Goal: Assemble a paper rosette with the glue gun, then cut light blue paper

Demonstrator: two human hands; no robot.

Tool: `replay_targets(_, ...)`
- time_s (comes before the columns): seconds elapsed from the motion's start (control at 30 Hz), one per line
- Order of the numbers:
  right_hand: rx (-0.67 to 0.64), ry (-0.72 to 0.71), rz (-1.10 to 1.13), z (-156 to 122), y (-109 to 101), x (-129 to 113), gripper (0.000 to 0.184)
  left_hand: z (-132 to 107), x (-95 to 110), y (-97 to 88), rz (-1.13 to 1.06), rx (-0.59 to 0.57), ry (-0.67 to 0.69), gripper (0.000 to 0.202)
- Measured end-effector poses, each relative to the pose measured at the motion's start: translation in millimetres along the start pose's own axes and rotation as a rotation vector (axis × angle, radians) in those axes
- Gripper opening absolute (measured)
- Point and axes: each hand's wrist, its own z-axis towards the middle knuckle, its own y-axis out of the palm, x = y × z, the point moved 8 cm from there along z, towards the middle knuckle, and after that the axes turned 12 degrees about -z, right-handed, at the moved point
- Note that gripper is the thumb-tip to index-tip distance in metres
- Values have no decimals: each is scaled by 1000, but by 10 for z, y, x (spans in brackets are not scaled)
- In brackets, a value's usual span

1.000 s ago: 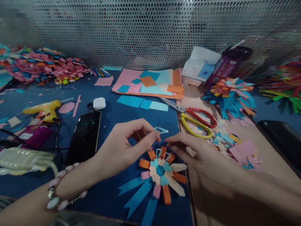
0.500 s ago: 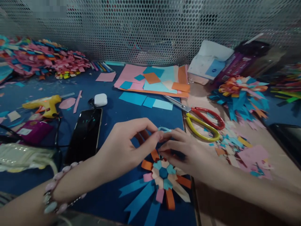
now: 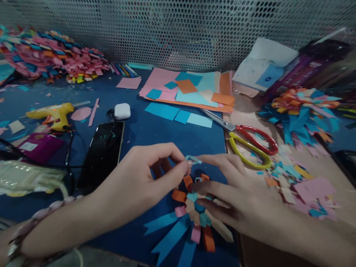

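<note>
Between the thumb and forefinger of my left hand (image 3: 155, 170) is a small light-blue paper strip (image 3: 194, 160), bent into a loop. My right hand (image 3: 239, 193) has its fingers spread, the forefinger tip close to the strip's right end; I cannot tell if they touch. Its other fingers hover over or rest on a paper rosette (image 3: 190, 206), hiding part of it. Orange and pink paper loops ring the rosette's centre of beige and teal folded pieces. Blue notched paper tails (image 3: 171, 237) fan out toward the front edge.
A yellow glue gun (image 3: 57, 115), a phone (image 3: 104, 152) and a white earbud case (image 3: 122, 111) lie left. Scissors (image 3: 230, 128) rest right, near paper scraps (image 3: 314, 189). Coloured sheets (image 3: 161, 79) lie before the perforated metal panel (image 3: 178, 33). A finished-looking paper rosette (image 3: 300, 111) sits at right.
My right hand has drawn back from my left fingertips, its fingers opening over the rosette. My left hand keeps its pinch on the strip. The view has shifted slightly.
</note>
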Motion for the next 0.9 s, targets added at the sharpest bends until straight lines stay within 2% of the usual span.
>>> replay_targets(0.1,-113,13,-76,6,80,-42,12,-75,-138,-10,10,-15,-98,18)
replay_targets(0.23,-175,24,-97,69,150,-41,7,-119,-243,41,20,-65,-145,20)
replay_targets(0.33,-179,-26,-54,132,182,-61,11,-111,-262,48,23,-71,-144,20)
replay_targets(0.47,-238,-46,-22,152,239,-79,9,-119,-200,-29,22,0,-77,18)
replay_targets(0.6,-209,-2,-53,97,219,-80,13,-184,-114,-72,34,43,-2,13)
replay_targets(0.73,-173,38,-98,35,170,-76,11,-216,-150,-55,46,38,-35,15)
replay_targets(0.9,-171,52,-104,-7,61,-73,17,-193,-174,-2,106,7,-3,13)
